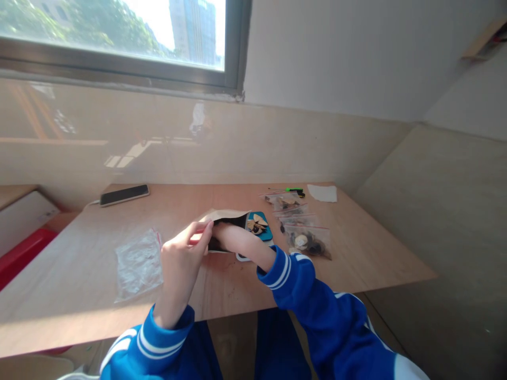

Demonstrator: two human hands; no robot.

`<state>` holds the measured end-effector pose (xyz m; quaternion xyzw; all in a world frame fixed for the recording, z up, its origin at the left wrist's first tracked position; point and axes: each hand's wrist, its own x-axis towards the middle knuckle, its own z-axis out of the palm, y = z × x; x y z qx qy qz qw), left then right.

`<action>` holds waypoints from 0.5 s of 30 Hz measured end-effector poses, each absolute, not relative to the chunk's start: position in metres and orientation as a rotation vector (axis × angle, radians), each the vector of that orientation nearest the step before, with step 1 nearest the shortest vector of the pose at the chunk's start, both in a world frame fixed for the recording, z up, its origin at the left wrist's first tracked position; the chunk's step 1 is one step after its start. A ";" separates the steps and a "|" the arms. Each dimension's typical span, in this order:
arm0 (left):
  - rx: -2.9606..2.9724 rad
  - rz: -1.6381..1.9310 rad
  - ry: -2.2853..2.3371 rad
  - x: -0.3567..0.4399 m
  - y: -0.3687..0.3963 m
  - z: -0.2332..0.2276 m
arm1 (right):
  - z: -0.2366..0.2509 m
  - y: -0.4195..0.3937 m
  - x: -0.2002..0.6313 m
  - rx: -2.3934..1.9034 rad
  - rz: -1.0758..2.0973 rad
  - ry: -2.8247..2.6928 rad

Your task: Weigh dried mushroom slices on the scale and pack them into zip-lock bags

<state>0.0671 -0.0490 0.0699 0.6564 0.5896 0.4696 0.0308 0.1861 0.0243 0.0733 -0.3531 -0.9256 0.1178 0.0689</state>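
Note:
A tan paper bag (pixel 232 214) with a dark inside lies on its side on the table, its mouth facing right. My left hand (pixel 186 245) pinches the bag's edge between thumb and fingers. Reaching into the mouth from the right is my right hand (pixel 229 236); its fingers are hidden inside, so I cannot see what they touch. Just behind my right wrist sits a blue square tray (pixel 266 230) with small light wooden pieces (pixel 256 224) on it. Part of a white-edged thing (pixel 242 258) shows below my right wrist.
Several clear zip bags with small parts (pixel 309 241) lie to the right, with a green-handled screwdriver (pixel 293 189) and a white paper piece (pixel 322 193) behind them. An empty clear plastic bag (pixel 138 264) and a phone (pixel 124 195) with a cable lie left. The wooden table (pixel 87 285) meets a tiled wall.

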 end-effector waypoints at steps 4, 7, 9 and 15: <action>1.958 1.352 1.829 0.066 -0.047 0.084 | 0.090 0.016 0.215 -0.862 0.597 -2.671; 1.859 1.322 1.846 0.063 -0.042 0.092 | 0.109 0.010 0.235 -0.744 0.771 -2.531; 1.817 1.322 1.838 0.059 -0.037 0.095 | 0.119 0.008 0.245 -0.748 0.837 -2.469; 1.799 1.327 1.865 0.052 -0.023 0.102 | 0.129 0.006 0.260 -0.698 0.968 -2.191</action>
